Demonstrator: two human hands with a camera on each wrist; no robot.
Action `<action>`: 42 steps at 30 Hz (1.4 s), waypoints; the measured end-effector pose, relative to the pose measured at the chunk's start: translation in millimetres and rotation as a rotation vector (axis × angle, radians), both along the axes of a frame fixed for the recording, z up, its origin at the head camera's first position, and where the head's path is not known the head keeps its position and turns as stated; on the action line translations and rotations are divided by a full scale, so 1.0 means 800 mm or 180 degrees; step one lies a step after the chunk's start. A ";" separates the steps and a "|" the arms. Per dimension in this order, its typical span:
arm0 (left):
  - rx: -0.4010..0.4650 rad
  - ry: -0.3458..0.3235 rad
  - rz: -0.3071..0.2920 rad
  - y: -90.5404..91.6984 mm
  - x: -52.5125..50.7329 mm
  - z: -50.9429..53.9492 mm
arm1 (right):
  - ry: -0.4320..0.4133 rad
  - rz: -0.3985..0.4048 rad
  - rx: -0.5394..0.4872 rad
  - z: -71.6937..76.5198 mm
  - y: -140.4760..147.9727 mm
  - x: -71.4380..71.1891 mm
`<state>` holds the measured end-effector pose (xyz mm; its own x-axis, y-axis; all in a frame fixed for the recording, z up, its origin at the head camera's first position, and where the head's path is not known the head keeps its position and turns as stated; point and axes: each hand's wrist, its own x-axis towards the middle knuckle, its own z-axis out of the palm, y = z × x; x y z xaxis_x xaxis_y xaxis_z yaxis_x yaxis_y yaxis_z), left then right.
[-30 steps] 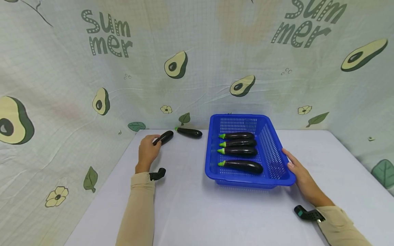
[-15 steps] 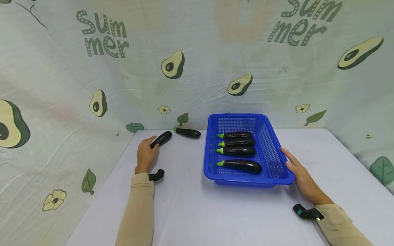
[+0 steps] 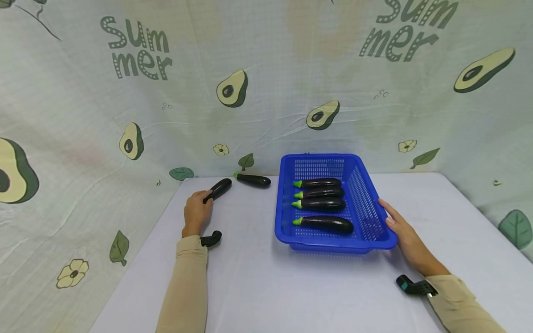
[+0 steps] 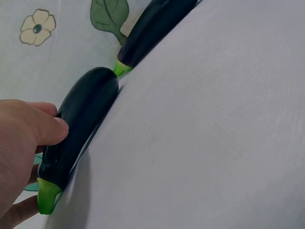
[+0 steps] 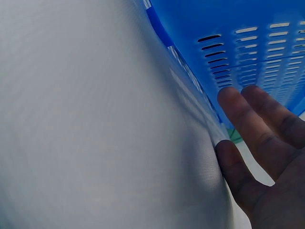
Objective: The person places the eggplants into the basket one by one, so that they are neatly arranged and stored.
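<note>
In the head view my left hand (image 3: pixel 197 210) is at the near end of a dark eggplant (image 3: pixel 220 187) lying slantwise at the table's far left. The left wrist view shows the thumb on the eggplant's side (image 4: pixel 88 109), fingers partly hidden behind it, near its green cap. Just beyond lies a second eggplant (image 3: pixel 255 181). My right hand (image 3: pixel 410 240) holds the right rim of a blue plastic basket (image 3: pixel 287 236), thumb at the rim. Several straight fingers (image 5: pixel 259 129) touch the basket's underside in the right wrist view. Several eggplants (image 3: pixel 326 224) lie inside, green caps leftward.
A white-covered table (image 3: pixel 250 286) carries everything. Behind it and along the sides hangs a cloth (image 3: pixel 275 92) printed with avocados, leaves and lettering. The basket stands right of the table's middle, towards the back.
My left hand has slid back along the eggplant towards its near, capped end, and its fingers have drawn in. The right hand and basket keep their places; the head view shifts slightly.
</note>
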<state>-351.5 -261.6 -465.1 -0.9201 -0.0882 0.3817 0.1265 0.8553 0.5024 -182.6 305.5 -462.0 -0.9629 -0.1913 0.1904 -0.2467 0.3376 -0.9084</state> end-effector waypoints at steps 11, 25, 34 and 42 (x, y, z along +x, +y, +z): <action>0.0013 -0.0170 0.0000 -0.001 0.003 0.000 | 0.0013 -0.0013 0.0054 0.005 -0.001 0.000; -0.0080 -0.0191 0.0051 0.003 0.009 0.004 | 0.0005 0.0007 0.0045 0.006 0.001 0.000; 0.0979 -0.0053 -0.0175 0.007 0.010 0.006 | 0.0021 -0.0007 0.0060 0.004 0.000 -0.001; 0.1868 -0.0113 -0.0350 0.012 0.009 0.014 | -0.0029 0.0007 0.0001 0.006 0.001 0.000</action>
<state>-344.7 -252.1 -454.2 -0.9471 -0.1784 0.2669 0.1731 0.4163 0.8926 -182.9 306.2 -457.2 -0.9642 -0.1934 0.1816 -0.2392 0.3373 -0.9105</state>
